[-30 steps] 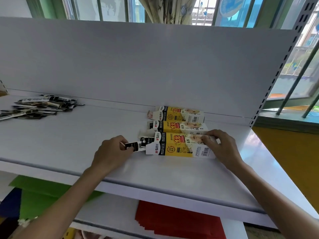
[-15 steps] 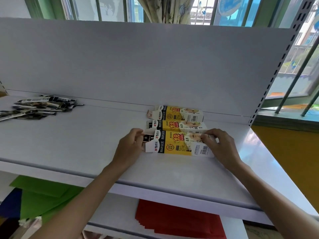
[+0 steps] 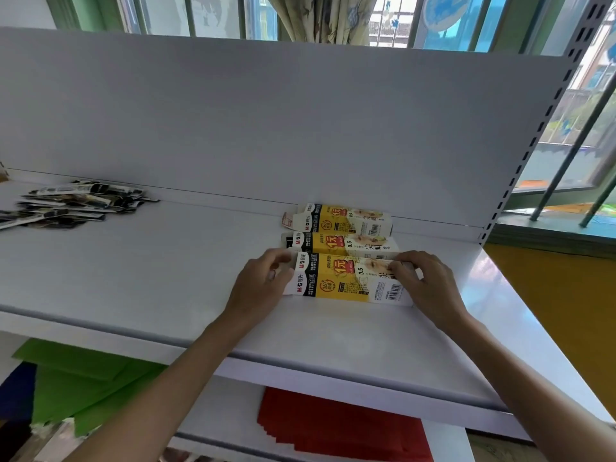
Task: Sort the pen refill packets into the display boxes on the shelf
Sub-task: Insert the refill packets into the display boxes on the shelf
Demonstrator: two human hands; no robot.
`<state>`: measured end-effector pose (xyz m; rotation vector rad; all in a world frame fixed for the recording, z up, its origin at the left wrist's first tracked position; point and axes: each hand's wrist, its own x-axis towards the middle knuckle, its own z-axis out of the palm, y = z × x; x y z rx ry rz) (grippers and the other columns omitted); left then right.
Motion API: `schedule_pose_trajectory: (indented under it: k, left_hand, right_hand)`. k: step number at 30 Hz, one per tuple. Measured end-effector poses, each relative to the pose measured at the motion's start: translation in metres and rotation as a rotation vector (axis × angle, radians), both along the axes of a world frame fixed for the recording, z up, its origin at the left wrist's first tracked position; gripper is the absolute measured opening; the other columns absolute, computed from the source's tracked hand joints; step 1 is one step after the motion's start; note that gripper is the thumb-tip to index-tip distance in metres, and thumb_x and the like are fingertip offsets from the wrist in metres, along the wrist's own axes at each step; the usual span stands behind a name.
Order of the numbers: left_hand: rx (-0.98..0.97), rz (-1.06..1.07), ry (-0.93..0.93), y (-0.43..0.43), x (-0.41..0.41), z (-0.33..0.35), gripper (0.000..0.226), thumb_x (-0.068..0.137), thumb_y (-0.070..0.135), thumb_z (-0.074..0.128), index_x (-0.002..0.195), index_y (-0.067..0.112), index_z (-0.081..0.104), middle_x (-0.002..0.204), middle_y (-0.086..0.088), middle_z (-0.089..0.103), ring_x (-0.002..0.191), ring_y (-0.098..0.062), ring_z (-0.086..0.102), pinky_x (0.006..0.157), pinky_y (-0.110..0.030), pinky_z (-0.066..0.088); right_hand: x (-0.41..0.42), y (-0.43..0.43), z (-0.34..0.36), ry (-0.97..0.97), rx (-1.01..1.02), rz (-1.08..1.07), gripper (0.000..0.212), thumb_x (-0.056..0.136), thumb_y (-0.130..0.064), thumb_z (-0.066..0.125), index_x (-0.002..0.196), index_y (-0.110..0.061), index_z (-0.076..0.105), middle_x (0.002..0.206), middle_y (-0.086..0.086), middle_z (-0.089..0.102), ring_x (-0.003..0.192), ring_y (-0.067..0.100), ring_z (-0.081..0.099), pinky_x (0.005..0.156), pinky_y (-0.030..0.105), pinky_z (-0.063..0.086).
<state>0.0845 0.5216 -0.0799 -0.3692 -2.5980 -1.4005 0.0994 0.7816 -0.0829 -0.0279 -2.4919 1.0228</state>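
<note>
L hand (image 3: 263, 281) sat w/ fingers curled at the open left end of the nearest yellow-and-white cardboard display box (image 3: 346, 278); couldn't tell if they pinched anything. R hand (image 3: 430, 285) gripped its right end, thumb on top. Best approach, probably: brace that end and push straight along the box. Loose black-and-white pen refill packets (image 3: 66, 205) lay piled far left on the white metal shelf (image 3: 166, 278), well apart from the hands. Two matching boxes (image 3: 343, 243) sat just behind, crowding the back side.

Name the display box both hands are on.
The front display box, nearest the shelf edge; left hand and right hand hold its two ends.
</note>
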Motion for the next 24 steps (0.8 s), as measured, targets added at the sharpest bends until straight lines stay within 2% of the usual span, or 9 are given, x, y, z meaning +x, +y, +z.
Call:
schedule_pose_trajectory:
  k: [3,6,9,13,16,17,20,24]
  left_hand:
    - [-0.176,-0.068,-0.026,-0.002,-0.003,-0.008,0.044,0.076,0.044,0.043,0.086,0.011,0.070,0.083,0.001,0.068,0.070,-0.014,0.057,0.057,-0.024,0.036]
    - [-0.172,-0.092,-0.050,-0.004,-0.004,-0.007,0.039,0.081,0.041,0.049,0.092,0.010,0.070,0.086,-0.003,0.067,0.075,-0.020,0.058,0.056,-0.025,0.037]
    - [-0.186,-0.063,0.054,-0.014,-0.002,0.002,0.032,0.083,0.031,0.054,0.105,0.012,0.067,0.098,-0.002,0.065,0.086,-0.015,0.055,0.068,-0.018,0.040]
    - [-0.225,0.024,0.162,-0.064,0.003,0.012,0.043,0.075,0.039,0.046,0.108,0.017,0.063,0.115,0.002,0.063,0.104,-0.013,0.053,0.091,-0.025,0.040]
    - [-0.308,0.122,0.206,-0.129,0.009,0.025,0.033,0.085,0.032,0.056,0.115,0.019,0.060,0.122,0.003,0.059,0.112,-0.015,0.051,0.097,-0.028,0.037]
    - [-0.330,0.165,0.226,-0.155,0.013,0.030,0.031,0.087,0.027,0.058,0.117,0.018,0.060,0.123,0.001,0.059,0.113,-0.016,0.051,0.097,-0.029,0.037]
    - [-0.351,0.314,0.217,-0.235,0.030,0.050,0.032,0.088,0.019,0.059,0.120,0.015,0.058,0.122,-0.003,0.059,0.112,-0.019,0.051,0.095,-0.030,0.038]
    - [-0.334,0.485,0.180,-0.335,0.057,0.072,0.034,0.089,0.017,0.058,0.122,0.015,0.057,0.124,-0.002,0.058,0.109,-0.012,0.051,0.093,-0.024,0.037]
  right_hand:
    - [0.001,-0.002,0.001,0.000,0.002,-0.006,0.018,0.088,-0.023,0.057,0.098,-0.013,0.067,0.090,-0.006,0.056,0.093,0.023,0.053,0.080,0.046,0.047]
    - [0.002,-0.005,0.003,-0.004,0.002,-0.031,0.020,0.086,-0.025,0.058,0.099,-0.013,0.067,0.091,-0.005,0.057,0.094,0.024,0.055,0.080,0.047,0.048]
    - [-0.002,-0.008,0.011,0.034,0.063,-0.126,0.029,0.081,-0.025,0.063,0.109,-0.016,0.064,0.104,0.001,0.059,0.097,0.021,0.054,0.082,0.047,0.049]
    - [-0.023,-0.047,0.038,0.202,0.111,-0.103,0.038,0.082,-0.018,0.064,0.119,-0.016,0.059,0.114,0.004,0.062,0.101,0.021,0.054,0.088,0.043,0.046]
    - [-0.050,-0.118,0.057,0.219,0.142,0.053,0.037,0.085,-0.016,0.061,0.121,-0.013,0.057,0.117,0.005,0.061,0.104,0.022,0.055,0.086,0.019,0.032]
    - [-0.059,-0.148,0.062,0.213,0.137,0.112,0.037,0.085,-0.016,0.061,0.122,-0.012,0.057,0.117,0.005,0.061,0.105,0.022,0.055,0.085,0.018,0.032]
    - [-0.079,-0.248,0.074,0.203,0.093,0.270,0.037,0.084,-0.018,0.062,0.120,-0.014,0.058,0.115,0.005,0.061,0.102,0.021,0.057,0.090,0.038,0.046]
    - [-0.081,-0.375,0.085,0.192,0.042,0.482,0.038,0.083,-0.016,0.063,0.120,-0.014,0.058,0.115,0.005,0.060,0.100,0.019,0.057,0.089,0.038,0.048]
